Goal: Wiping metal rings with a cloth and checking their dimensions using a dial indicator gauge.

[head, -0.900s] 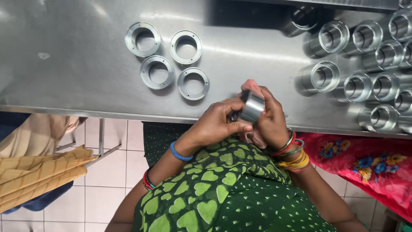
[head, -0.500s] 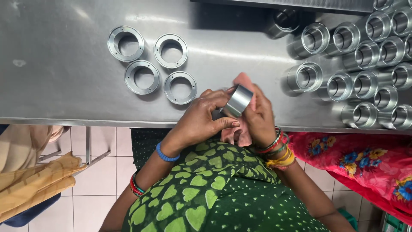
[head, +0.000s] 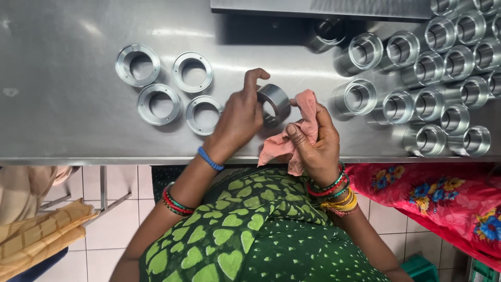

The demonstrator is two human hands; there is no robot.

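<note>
My left hand [head: 237,119] grips a short metal ring [head: 275,101] by its rim, tilted on its side just above the steel table [head: 68,125]. My right hand [head: 315,146] holds a crumpled pink cloth [head: 292,141], its top fold close beside the ring's right edge. Both hands are over the table's front half, near the middle. Several finished-looking metal rings [head: 167,86] lie flat to the left of my left hand.
Many taller metal sleeves [head: 428,89] stand packed at the right of the table. A dark gap and a raised steel edge [head: 318,8] run along the back. Below the table's front edge are tiled floor, a red flowered fabric [head: 433,193] and tan cloth [head: 36,230].
The hands have parted: my left hand carried the ring forward over the table, and my right hand drew the pink cloth off it. The view shifted slightly.
</note>
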